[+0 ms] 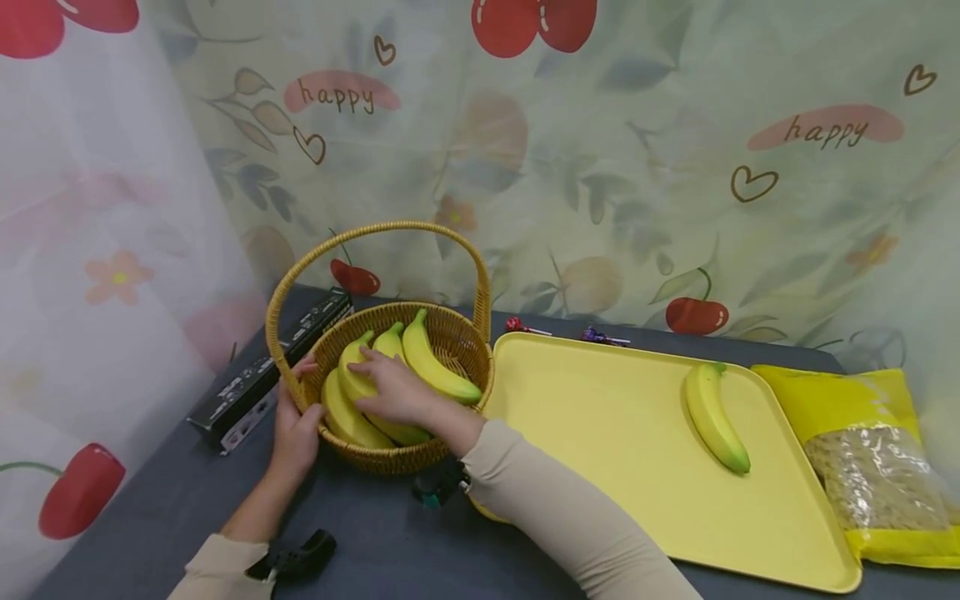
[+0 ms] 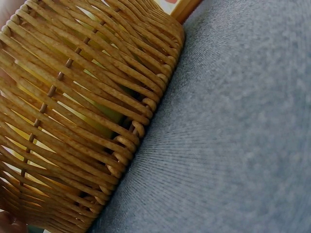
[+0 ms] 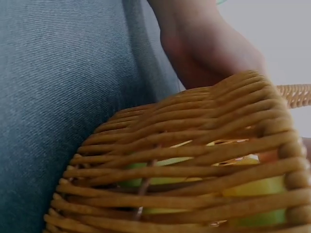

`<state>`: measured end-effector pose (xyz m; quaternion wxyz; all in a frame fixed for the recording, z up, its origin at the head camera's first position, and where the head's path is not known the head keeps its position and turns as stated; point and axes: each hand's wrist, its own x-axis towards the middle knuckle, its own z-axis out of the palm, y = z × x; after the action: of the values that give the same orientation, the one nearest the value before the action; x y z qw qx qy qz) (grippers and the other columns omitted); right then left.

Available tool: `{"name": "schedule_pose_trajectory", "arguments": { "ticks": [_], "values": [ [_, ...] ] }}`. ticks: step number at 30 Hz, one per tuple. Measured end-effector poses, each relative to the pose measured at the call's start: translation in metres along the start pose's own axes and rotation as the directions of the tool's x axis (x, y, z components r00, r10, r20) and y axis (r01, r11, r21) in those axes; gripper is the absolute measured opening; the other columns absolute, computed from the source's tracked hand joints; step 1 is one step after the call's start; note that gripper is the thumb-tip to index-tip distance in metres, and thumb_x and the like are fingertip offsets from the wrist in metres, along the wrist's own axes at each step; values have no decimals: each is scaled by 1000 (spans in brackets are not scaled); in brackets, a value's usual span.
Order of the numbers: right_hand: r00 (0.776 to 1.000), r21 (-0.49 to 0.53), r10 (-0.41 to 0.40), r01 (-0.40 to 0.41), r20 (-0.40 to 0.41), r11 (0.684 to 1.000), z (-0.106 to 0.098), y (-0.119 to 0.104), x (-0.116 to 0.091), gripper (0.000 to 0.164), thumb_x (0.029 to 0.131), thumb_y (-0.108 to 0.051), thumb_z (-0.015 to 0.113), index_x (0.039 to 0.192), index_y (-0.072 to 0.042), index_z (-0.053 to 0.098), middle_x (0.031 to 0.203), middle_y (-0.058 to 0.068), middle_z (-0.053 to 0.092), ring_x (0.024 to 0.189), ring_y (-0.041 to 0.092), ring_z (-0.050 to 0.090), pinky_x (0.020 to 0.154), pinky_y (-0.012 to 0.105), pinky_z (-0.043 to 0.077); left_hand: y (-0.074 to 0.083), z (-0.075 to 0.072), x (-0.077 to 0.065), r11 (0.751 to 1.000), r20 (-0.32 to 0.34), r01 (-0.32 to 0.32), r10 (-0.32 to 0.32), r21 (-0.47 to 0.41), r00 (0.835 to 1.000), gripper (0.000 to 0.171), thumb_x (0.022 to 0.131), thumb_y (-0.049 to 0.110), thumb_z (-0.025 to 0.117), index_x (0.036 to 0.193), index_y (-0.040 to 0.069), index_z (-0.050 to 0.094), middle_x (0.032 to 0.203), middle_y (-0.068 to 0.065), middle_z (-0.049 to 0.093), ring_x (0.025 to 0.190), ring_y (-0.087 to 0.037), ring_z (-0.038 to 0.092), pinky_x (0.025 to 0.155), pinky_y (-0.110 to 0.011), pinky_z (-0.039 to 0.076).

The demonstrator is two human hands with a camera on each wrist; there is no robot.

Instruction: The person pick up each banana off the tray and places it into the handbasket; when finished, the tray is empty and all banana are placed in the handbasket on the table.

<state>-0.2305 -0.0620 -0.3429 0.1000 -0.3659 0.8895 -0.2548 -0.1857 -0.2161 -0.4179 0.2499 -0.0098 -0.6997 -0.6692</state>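
A round wicker basket (image 1: pixel 382 461) with a tall arched handle holds several yellow bananas (image 1: pixel 431 358) with green tips. My left hand (image 1: pixel 296 429) grips the basket's left side by the handle's foot, its thumb at the rim. Inside the basket, my right hand (image 1: pixel 397 387) rests on a banana near the left, fingers spread and fairly straight. In the left wrist view the basket's woven wall (image 2: pixel 87 97) fills the left side, with yellow behind the weave. The right wrist view shows the wall (image 3: pixel 194 121) up close, and the left hand (image 3: pixel 209 48) behind it.
Right of the basket lies a yellow tray (image 1: pixel 585 433) bearing one banana (image 1: pixel 712 417). A yellow bag with a clear window (image 1: pixel 870 467) sits at the tray's right edge. Behind the tray are a red lollipop (image 1: pixel 516 324) and a purple lollipop (image 1: pixel 596 336). A long black box (image 1: pixel 262 387) stands left.
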Motion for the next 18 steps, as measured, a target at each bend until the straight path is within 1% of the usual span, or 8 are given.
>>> {"name": "schedule_pose_trajectory", "arguments": {
  "ticks": [3,7,10,14,18],
  "values": [
    [1000,-21,-8,8,19,1000,1,1,1,53,89,-18,58,138,-7,43,151,12,29,141,21,25,115,46,15,0,0,-1,1000,1,3,-3,-2,1000,53,74,-21,33,125,-9,35,142,-13,35,132,-18,32,94,-12,33],
    [998,-77,-22,26,59,997,-1,0,4,55,90,-18,57,140,-4,39,149,13,33,139,22,28,114,45,17,0,0,0,1000,-2,1,-1,-10,1000,53,73,-21,33,125,-10,34,142,-14,35,132,-17,32,93,-13,34],
    [994,-135,-32,46,108,990,-7,-3,7,58,90,-18,57,141,-1,37,146,14,37,136,23,35,113,37,25,0,-1,0,1000,-8,4,-4,-13,1000,53,73,-21,33,124,-10,34,142,-14,35,132,-16,32,93,-13,34],
    [987,-156,-13,38,158,987,-14,-5,11,58,89,-19,58,141,-1,37,146,14,38,133,23,39,109,26,30,0,-1,0,1000,-6,6,-6,-9,1000,52,73,-21,33,123,-10,35,142,-14,35,131,-15,33,93,-13,33],
    [985,-140,7,17,170,990,-16,-5,12,59,90,-18,58,141,-1,36,147,14,36,134,22,38,109,25,29,-1,0,0,1000,-2,0,0,-4,1000,51,73,-21,33,123,-10,35,142,-14,35,132,-15,32,94,-13,33]
  ]
}}
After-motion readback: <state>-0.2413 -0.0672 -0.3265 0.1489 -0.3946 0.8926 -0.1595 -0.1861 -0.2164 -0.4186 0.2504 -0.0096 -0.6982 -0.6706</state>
